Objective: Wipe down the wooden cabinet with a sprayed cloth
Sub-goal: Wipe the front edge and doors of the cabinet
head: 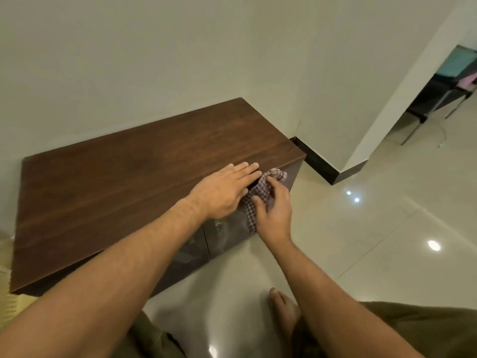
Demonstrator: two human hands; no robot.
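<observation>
A low dark wooden cabinet (124,174) stands against the pale wall, its glossy front doors facing me. My left hand (222,192) lies flat with straight fingers on the top near the front right edge. My right hand (273,210) grips a bunched checked cloth (260,189) and holds it against the upper part of the right door, just under the top's edge. Part of the cloth hangs down below my left palm.
Glossy pale floor tiles (374,215) spread to the right. A dark skirting board (320,164) runs along the wall corner behind the cabinet. Dark chairs (436,99) stand in the far right room. My bare foot (284,311) rests on the floor in front.
</observation>
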